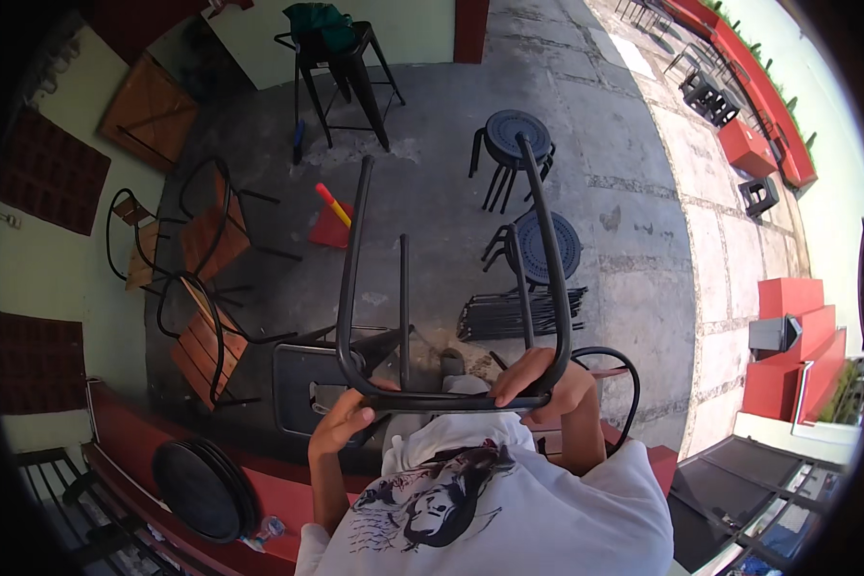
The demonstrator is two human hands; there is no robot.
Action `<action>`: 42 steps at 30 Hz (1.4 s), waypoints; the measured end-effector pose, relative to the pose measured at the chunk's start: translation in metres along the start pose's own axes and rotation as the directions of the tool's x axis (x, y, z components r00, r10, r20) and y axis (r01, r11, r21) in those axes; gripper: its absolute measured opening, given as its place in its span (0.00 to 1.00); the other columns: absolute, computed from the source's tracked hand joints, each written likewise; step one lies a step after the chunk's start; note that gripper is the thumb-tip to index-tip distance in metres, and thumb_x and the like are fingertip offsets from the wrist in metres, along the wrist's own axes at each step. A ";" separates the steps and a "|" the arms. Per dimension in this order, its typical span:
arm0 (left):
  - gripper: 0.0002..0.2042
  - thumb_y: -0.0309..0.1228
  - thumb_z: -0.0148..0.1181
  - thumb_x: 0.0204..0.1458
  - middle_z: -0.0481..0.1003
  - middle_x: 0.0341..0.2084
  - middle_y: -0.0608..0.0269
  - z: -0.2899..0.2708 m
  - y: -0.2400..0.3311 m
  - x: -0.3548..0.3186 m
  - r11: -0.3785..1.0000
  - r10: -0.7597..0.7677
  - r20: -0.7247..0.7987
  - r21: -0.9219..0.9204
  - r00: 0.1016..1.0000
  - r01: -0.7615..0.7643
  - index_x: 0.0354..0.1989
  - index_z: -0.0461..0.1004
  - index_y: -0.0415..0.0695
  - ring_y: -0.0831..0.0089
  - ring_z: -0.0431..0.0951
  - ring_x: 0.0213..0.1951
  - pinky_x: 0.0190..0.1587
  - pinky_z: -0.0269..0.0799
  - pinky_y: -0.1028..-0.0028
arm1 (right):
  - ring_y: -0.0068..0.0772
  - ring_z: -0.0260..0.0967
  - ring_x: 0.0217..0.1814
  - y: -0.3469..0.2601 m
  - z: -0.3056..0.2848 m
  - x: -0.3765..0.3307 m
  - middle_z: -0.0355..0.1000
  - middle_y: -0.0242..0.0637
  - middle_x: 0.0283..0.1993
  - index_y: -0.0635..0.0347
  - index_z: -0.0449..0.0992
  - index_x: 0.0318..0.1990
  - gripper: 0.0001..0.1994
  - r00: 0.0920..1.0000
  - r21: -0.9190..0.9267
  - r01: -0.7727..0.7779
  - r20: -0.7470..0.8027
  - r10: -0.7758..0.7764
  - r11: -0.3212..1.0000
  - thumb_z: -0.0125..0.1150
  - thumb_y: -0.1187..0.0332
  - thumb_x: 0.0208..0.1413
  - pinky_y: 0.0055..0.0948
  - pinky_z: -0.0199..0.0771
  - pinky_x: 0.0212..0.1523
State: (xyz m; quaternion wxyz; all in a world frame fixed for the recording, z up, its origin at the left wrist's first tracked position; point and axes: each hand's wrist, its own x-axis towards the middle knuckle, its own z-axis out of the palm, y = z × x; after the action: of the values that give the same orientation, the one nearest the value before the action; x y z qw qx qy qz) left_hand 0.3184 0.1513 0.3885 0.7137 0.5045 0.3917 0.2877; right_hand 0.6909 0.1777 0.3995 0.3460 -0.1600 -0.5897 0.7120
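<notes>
A black tubular metal frame (451,401), bent in U shapes with its legs pointing away from me, is held in front of my torso. My left hand (341,422) grips the left end of its near crossbar, thumb towards me. Near the right corner, the fingers of my right hand (547,389) wrap over the same bar. Beyond the left hand, low down, is a black seat-like panel (307,374) with a cut-out. A pile of thin black rods (523,314) lies on the floor beyond the right hand, partly behind the frame's legs.
Three wooden-seated chairs (223,230) stand left. Round dark stools (516,132) stand ahead to the right. A red dustpan (332,228) lies beyond the frame; farther off is a tall black stool (355,72) with green cloth. Black discs (204,490) are stacked on the red ledge (278,480).
</notes>
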 end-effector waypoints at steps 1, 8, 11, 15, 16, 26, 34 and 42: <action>0.23 0.45 0.56 0.62 0.75 0.49 0.59 0.008 -0.020 0.005 0.999 -0.033 -0.076 -0.013 0.997 0.032 0.54 0.72 0.36 0.70 0.74 0.55 0.61 0.63 0.68 | 0.43 0.80 0.51 -0.009 -0.008 -0.007 0.82 0.48 0.49 0.65 0.84 0.48 0.29 0.999 -0.007 -0.041 -0.015 0.041 0.999 0.69 0.79 0.28 0.32 0.75 0.54; 0.15 0.38 0.56 0.68 0.72 0.41 0.70 0.060 -0.069 0.097 0.997 -0.040 -0.194 0.051 0.980 0.051 0.53 0.72 0.39 0.82 0.68 0.46 0.51 0.63 0.79 | 0.29 0.78 0.49 -0.013 -0.044 -0.054 0.82 0.41 0.49 0.62 0.83 0.50 0.31 0.910 -0.184 -0.279 -0.364 0.198 0.943 0.69 0.82 0.27 0.25 0.74 0.50; 0.13 0.35 0.55 0.68 0.72 0.37 0.72 0.052 -0.058 0.133 0.995 0.007 -0.185 0.100 0.983 0.012 0.50 0.73 0.38 0.83 0.69 0.41 0.46 0.65 0.80 | 0.26 0.75 0.53 0.001 -0.060 -0.061 0.80 0.35 0.50 0.63 0.81 0.52 0.33 0.859 0.038 -0.244 -0.454 0.234 0.969 0.71 0.84 0.27 0.24 0.72 0.54; 0.14 0.38 0.54 0.69 0.72 0.32 0.70 0.036 -0.045 0.174 0.970 -0.005 -0.141 0.240 0.990 0.039 0.45 0.73 0.36 0.82 0.69 0.39 0.44 0.66 0.79 | 0.21 0.73 0.50 -0.003 -0.082 -0.041 0.78 0.30 0.48 0.64 0.71 0.63 0.44 0.760 0.166 -0.257 -0.574 0.305 0.952 0.73 0.86 0.27 0.22 0.69 0.53; 0.14 0.38 0.54 0.69 0.72 0.32 0.70 0.033 -0.046 0.186 0.971 -0.013 -0.138 0.236 0.990 0.046 0.45 0.73 0.36 0.82 0.69 0.39 0.44 0.66 0.79 | 0.20 0.72 0.48 -0.006 -0.091 -0.033 0.77 0.29 0.47 0.66 0.66 0.66 0.47 0.710 0.197 -0.296 -0.609 0.353 0.935 0.74 0.86 0.27 0.20 0.69 0.50; 0.20 0.45 0.50 0.71 0.76 0.36 0.68 -0.021 -0.098 0.339 0.963 -0.175 0.132 0.228 0.976 0.142 0.55 0.73 0.38 0.81 0.71 0.38 0.44 0.67 0.78 | 0.19 0.70 0.44 0.002 -0.221 0.023 0.76 0.28 0.39 0.64 0.56 0.73 0.44 0.525 0.198 -0.505 -0.703 0.481 0.840 0.72 0.75 0.46 0.20 0.67 0.49; 0.36 0.59 0.39 0.68 0.71 0.45 0.53 -0.021 -0.124 0.411 0.752 -0.654 0.362 0.214 0.665 0.624 0.66 0.62 0.34 0.61 0.76 0.48 0.45 0.87 0.61 | 0.32 0.72 0.50 0.026 -0.361 0.067 0.75 0.41 0.50 0.68 0.52 0.75 0.50 0.540 -0.018 -0.738 -0.615 0.574 0.675 0.77 0.66 0.47 0.29 0.70 0.55; 0.38 0.63 0.45 0.63 0.60 0.68 0.67 0.013 -0.157 0.429 0.354 -0.708 0.592 -0.174 0.385 0.919 0.74 0.50 0.52 0.56 0.61 0.70 0.50 0.80 0.42 | 0.27 0.75 0.43 0.045 -0.466 0.141 0.78 0.46 0.47 0.76 0.52 0.72 0.51 0.249 0.111 -0.958 -0.126 0.960 0.263 0.79 0.62 0.47 0.24 0.77 0.45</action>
State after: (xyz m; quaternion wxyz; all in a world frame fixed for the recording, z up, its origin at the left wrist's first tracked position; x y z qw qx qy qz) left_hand 0.5583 0.4395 0.1273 0.9226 0.0854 0.3462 -0.1474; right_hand 0.8731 0.6107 0.2645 -0.1083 -0.5421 -0.3359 0.7626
